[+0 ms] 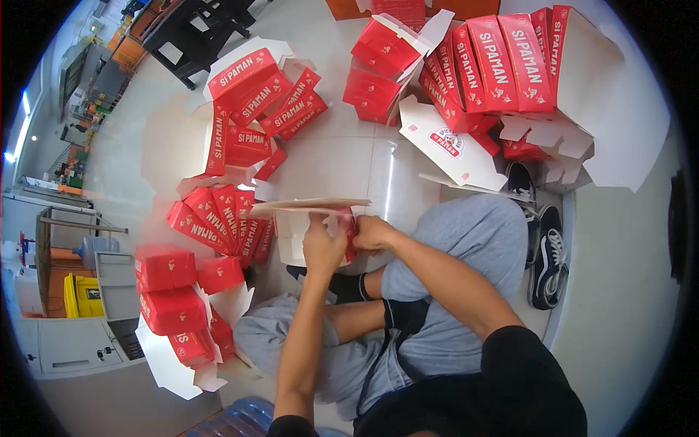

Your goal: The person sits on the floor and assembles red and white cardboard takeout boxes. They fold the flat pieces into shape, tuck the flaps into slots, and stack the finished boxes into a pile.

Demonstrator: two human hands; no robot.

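In front of my crossed legs, a red-and-white cardboard food box (pixel 293 239) is partly folded, its white inner side toward me and a flap standing out over the top. My left hand (pixel 324 246) grips the box's near side, the thumb raised toward the flap. My right hand (pixel 373 234) is closed on the red right side panel, fingers bent round its edge. The fingertips of both hands are partly hidden by the cardboard. Close by on the left, several folded red boxes (pixel 218 215) lean in a fanned row.
More red boxes (pixel 251 87) are piled at the far left, with another stack (pixel 171 306) at the near left. A large group (pixel 502 62) stands at the far right beside dark shoes (pixel 547 269). A black stool (pixel 196 33) and a blue water bottle (pixel 247 419) are also around me.
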